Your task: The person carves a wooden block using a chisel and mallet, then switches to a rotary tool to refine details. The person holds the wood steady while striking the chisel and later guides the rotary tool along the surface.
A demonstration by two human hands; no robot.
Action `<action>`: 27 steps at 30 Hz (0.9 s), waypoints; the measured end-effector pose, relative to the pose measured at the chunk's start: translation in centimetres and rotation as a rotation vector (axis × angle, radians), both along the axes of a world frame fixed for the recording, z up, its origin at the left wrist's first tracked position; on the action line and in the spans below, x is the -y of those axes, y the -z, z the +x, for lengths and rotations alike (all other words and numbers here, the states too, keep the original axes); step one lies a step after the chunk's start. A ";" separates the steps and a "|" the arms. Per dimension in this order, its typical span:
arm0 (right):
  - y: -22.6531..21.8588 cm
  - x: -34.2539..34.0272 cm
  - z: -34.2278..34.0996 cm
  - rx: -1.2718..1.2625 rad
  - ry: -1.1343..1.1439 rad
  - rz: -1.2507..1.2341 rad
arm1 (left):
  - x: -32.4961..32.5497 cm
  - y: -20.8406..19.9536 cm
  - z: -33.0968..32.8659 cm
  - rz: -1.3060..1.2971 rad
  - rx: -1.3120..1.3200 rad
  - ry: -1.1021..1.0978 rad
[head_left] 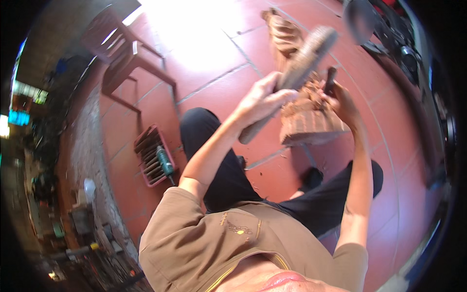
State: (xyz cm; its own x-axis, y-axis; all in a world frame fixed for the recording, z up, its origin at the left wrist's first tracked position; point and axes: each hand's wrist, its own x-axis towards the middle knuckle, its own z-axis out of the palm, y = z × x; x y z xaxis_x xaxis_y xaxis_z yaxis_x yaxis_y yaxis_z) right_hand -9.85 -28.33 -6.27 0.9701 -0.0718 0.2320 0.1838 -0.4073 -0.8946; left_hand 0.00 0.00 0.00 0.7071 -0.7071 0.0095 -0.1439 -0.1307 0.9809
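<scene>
Head view, carved wood (314, 125), between left grip (265, 100) and right grip (344, 102)

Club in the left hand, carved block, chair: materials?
Club: looks like wood, unpolished; brown, mottled surface, though blur hides any grain.
Carved block: very likely bare wood; matte brown, cut grooves, curled shavings on top.
Chair: probably moulded plastic, smooth reddish-brown; slotted back and seat share one colour, but painted material can't be ruled out.

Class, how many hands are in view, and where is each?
2: the left hand around the wooden mallet, the right hand holding a dark handle by the wood carving. No others show.
</scene>
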 end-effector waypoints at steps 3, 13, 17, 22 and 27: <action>0.7 -0.4 -0.7 -0.014 0.149 -0.109 | 0.8 -1.1 -1.0 -0.015 -0.022 0.021; -1.5 1.5 -2.3 -0.055 0.301 -0.109 | 1.7 -0.2 -1.2 -0.012 0.005 -0.039; -2.2 1.2 -2.2 -0.089 0.300 -0.045 | 1.7 -0.1 -1.3 0.005 0.039 -0.053; -1.6 1.1 -1.9 -0.087 0.261 -0.113 | 2.2 -0.1 -2.0 -0.018 0.052 -0.037; -1.2 1.3 -1.6 -0.043 0.123 -0.130 | 2.5 -0.1 -2.3 -0.040 0.073 -0.016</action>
State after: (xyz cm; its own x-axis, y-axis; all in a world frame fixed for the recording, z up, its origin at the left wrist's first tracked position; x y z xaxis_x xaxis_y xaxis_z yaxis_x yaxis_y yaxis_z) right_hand -11.44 -29.59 -5.02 0.9649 -0.1629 0.2058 0.0882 -0.5374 -0.8387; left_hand -2.28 -2.47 0.06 0.7146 -0.6938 0.0895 -0.2132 -0.0942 0.9724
